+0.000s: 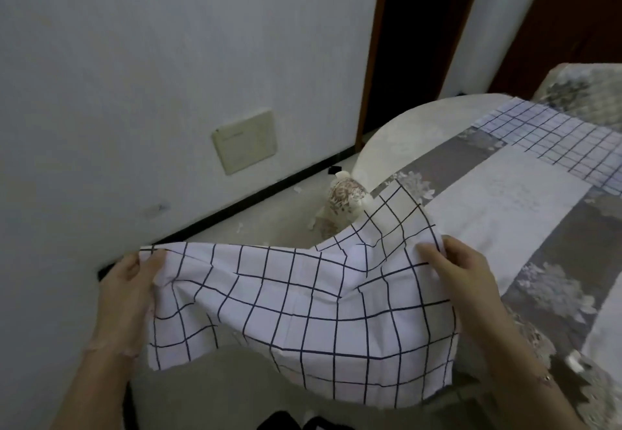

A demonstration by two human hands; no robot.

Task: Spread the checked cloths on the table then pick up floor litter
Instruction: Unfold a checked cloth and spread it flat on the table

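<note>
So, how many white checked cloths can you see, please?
2: one white cloth with big checks gripped by left hand and right hand; one finer checked cloth flat on the patterned table.

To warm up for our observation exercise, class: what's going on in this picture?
A person holds a checked cloth up by its top edge, the left hand gripping one corner and the right hand the other end. It hangs loose at the edge of the table, not yet spread. A second checked cloth already lies flat on the table's far side. Small white scraps of litter lie on the floor by the wall.
</note>
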